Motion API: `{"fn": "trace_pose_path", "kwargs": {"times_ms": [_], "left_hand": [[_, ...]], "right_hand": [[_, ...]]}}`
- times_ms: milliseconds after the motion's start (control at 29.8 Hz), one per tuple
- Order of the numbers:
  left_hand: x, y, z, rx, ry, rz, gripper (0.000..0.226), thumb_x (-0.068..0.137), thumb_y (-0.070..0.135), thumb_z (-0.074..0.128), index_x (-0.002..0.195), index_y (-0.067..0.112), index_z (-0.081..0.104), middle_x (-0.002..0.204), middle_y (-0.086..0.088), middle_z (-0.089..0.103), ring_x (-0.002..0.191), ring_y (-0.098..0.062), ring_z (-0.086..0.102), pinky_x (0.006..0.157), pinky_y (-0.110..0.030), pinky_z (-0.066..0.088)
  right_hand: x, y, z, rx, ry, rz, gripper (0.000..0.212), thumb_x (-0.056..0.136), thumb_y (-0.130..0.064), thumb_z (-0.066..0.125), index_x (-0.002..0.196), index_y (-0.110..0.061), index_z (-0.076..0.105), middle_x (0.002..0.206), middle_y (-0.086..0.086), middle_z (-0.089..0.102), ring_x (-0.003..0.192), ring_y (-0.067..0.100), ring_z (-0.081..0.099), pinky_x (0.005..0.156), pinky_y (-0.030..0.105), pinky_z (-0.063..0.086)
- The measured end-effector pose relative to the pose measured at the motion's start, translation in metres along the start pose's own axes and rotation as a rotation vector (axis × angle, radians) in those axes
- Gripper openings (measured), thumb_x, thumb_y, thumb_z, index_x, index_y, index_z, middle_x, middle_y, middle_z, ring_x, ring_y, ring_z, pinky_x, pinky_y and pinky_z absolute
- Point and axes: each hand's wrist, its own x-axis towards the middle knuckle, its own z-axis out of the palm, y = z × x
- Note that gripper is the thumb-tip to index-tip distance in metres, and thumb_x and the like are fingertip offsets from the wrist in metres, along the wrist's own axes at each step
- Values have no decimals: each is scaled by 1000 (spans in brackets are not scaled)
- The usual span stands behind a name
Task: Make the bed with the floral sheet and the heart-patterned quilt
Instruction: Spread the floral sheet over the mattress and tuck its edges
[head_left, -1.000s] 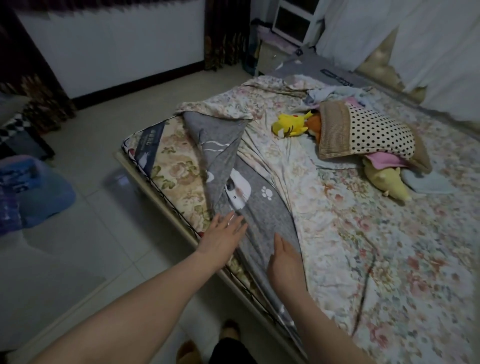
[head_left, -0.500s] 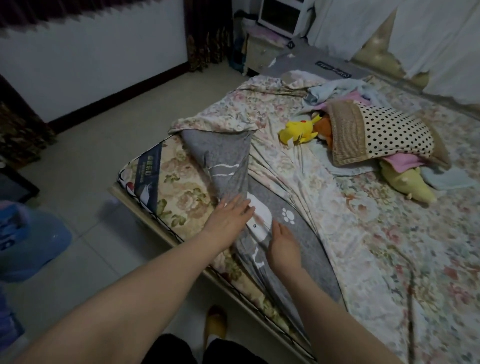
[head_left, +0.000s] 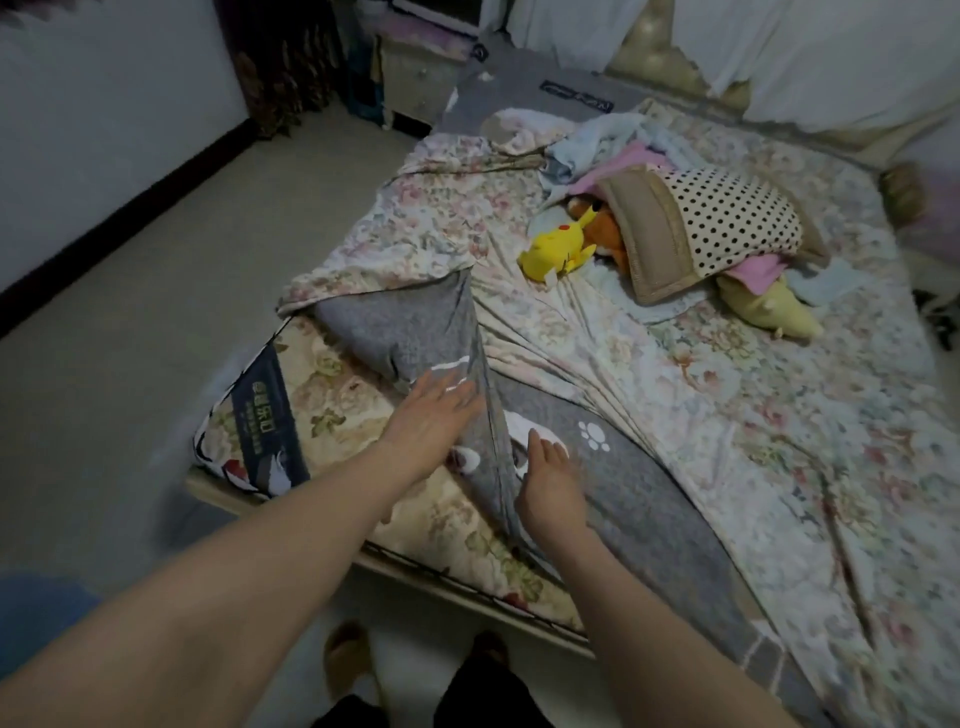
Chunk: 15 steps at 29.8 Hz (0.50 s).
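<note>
The mattress (head_left: 358, 415) corner lies bare where the floral sheet (head_left: 727, 415) and a grey underlay (head_left: 649, 493) are folded back. The left hand (head_left: 431, 426) rests flat, fingers spread, on the grey fold; the right hand (head_left: 550, 488) lies loosely open beside it. A dotted pillow (head_left: 727, 218) half hides plush toys (head_left: 556, 247).

Orange plush (head_left: 605, 236) half under pillow (head_left: 727, 223)

The pale floral cotton sheet (head_left: 701, 415) lies on the bed's flower-printed mattress (head_left: 332, 395), its left corner folded back. A yellow plush toy (head_left: 556, 249) lies left of the polka-dot pillow (head_left: 727, 218).
</note>
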Motion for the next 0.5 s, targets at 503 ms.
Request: {"fn": "trace_pose_path", "kwargs": {"times_ms": [503], "left_hand": [[148, -83, 38, 93, -76, 227, 57, 100, 19, 51, 153, 13, 30, 160, -14, 23, 148, -37, 16, 119, -51, 6]], "right_hand": [[124, -33, 37, 85, -29, 119, 80, 86, -16, 62, 153, -3, 21, 146, 20, 41, 134, 36, 37, 104, 45, 40]]}}
